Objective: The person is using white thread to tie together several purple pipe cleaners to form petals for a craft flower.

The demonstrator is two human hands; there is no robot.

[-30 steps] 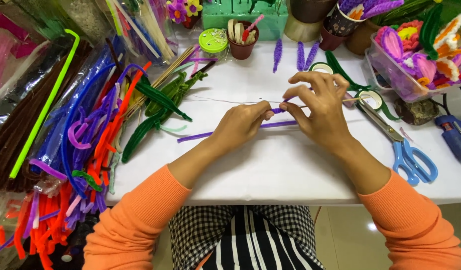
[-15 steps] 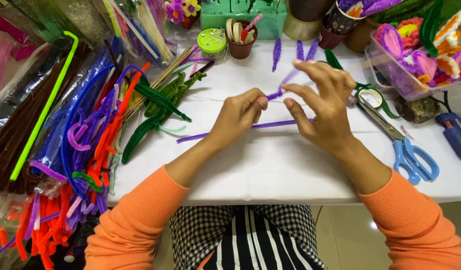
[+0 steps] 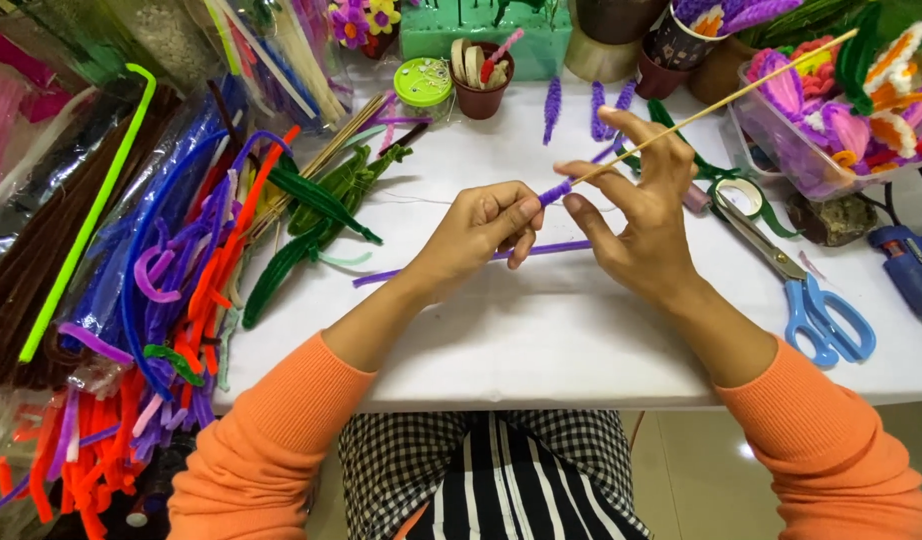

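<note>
Landmark: white table (image 3: pixel 541 340), seen from above.
Left hand (image 3: pixel 476 235): above the table's middle, fingertips pinched on the purple-wrapped end of a thin wooden stick (image 3: pixel 711 105).
Right hand (image 3: pixel 646 215): just right of the left hand, fingers spread and loose, touching the stick.
Stick: slants up toward the table's far right corner.
Purple pipe cleaner (image 3: pixel 551 247): lies flat on the table beneath both hands.
Blue scissors (image 3: pixel 801 285): near the table's right edge.
Pipe cleaner pile (image 3: pixel 171 290): over the table's left edge.
</note>
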